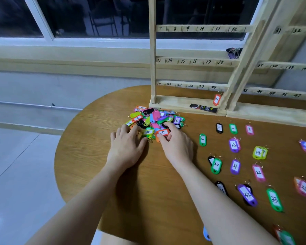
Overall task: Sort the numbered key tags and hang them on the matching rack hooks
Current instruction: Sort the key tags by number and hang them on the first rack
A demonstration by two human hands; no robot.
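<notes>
Where the round wooden counter [148,191] fills the lower middle of the view, a pale wooden rack [153,68] stands at its far edge, at twelve to two o'clock, its rails numbered by hand; the top and right side are cut off by the frame. One orange tag marked 37 [217,99] hangs near the rack's base. A heap of coloured key tags [154,119] lies just in front of the rack at twelve o'clock, most numbers covered or too blurred to read. Sorted tags lie in rows at three o'clock, among them a black tag 1 [219,128], a green tag 2 [233,128] and a pink tag 3 [249,129]; those at the right edge are blurred or cropped. Both bare forearms reach in from six o'clock. The left hand [126,147] lies palm down, fingers loosely spread, tips touching the heap's near edge. The right hand [177,144] pinches an orange tag marked 4 [163,133] between thumb and forefinger at the heap's near side.
</notes>
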